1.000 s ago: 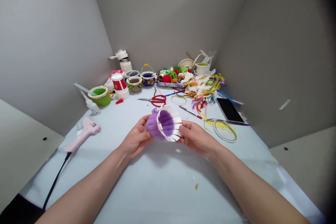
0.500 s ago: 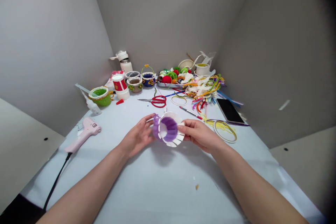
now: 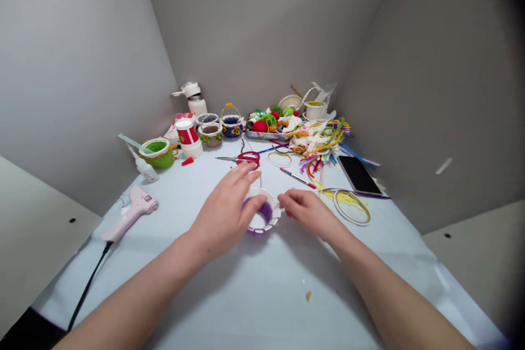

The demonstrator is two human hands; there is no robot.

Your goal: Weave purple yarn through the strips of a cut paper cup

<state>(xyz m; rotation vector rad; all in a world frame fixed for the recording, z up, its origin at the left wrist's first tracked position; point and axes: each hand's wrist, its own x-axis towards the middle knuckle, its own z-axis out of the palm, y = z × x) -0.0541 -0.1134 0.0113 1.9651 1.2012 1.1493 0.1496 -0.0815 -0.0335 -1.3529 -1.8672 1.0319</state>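
A white paper cup [image 3: 262, 220] with slit sides and purple yarn woven round it stands upright on the table, mouth up. My left hand [image 3: 227, 208] lies over its left side, fingers stretched out towards the red scissors [image 3: 247, 157], thumb at the cup's rim. A thin purple strand [image 3: 260, 178] shows by those fingertips. My right hand [image 3: 307, 211] sits at the cup's right edge, fingers curled and pinched at the rim.
A pink glue gun [image 3: 131, 211] with a black cord lies at the left. A green basket [image 3: 157, 152], a red-and-white cup [image 3: 187, 135], small decorated baskets [image 3: 221, 127], yarn balls and pipe cleaners [image 3: 320, 142] crowd the back. A phone [image 3: 359, 174] and wire rings [image 3: 350, 206] lie right.
The cup, held tilted in the air between both hands, has come down and now stands upright on the table. My left hand has moved over it, fingers stretching forward.
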